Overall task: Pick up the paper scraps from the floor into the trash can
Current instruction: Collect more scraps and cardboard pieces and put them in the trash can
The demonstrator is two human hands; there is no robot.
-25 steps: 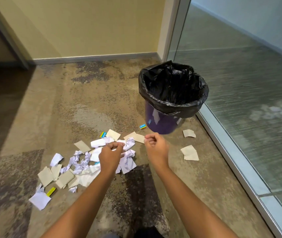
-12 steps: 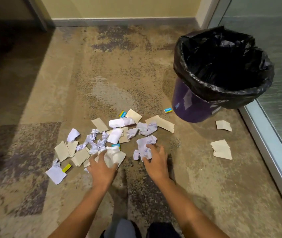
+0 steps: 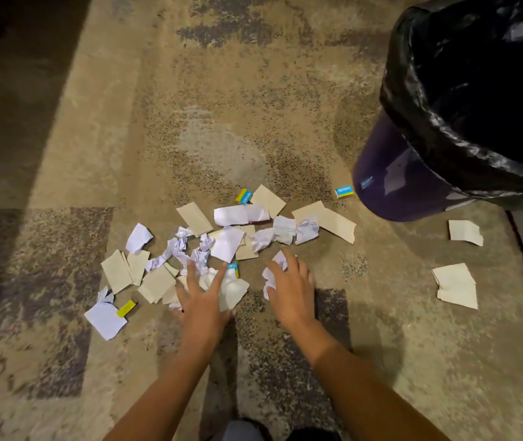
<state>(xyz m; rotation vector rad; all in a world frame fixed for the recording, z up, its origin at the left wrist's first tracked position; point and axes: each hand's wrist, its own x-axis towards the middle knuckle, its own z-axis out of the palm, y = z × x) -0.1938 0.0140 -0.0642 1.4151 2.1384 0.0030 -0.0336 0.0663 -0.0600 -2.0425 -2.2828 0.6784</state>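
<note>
Far left on the carpeted floor lies a flat white sheet with a yellow tag touching its edge; from there the paper scraps spread rightward in a loose band, tan and white, some flat and overlapping, some balled. The left grip is spread wide, fingers straight, pressing on a white wad at the heap's near edge and closed on nothing; just beside it the right grip bends its fingers over a crumpled white scrap and seems to have it pinched, though the hand covers most of the paper. Further right, two torn tan scraps lie well apart from the heap; a small blue wrapper sits just beside the trash can, whose black liner folds over the rim.

All of it should be nearly weightless and soft; the balls will crush and can be raked into a fistful, while the flat pieces hug the carpet and want a fingertip under an edge, or a slide onto a neighbour; loose bits may flutter out on the way to the can. The can's far side is cut off by the frame; its inside is too dark to read; whatever lies beneath either palm is hidden.
</note>
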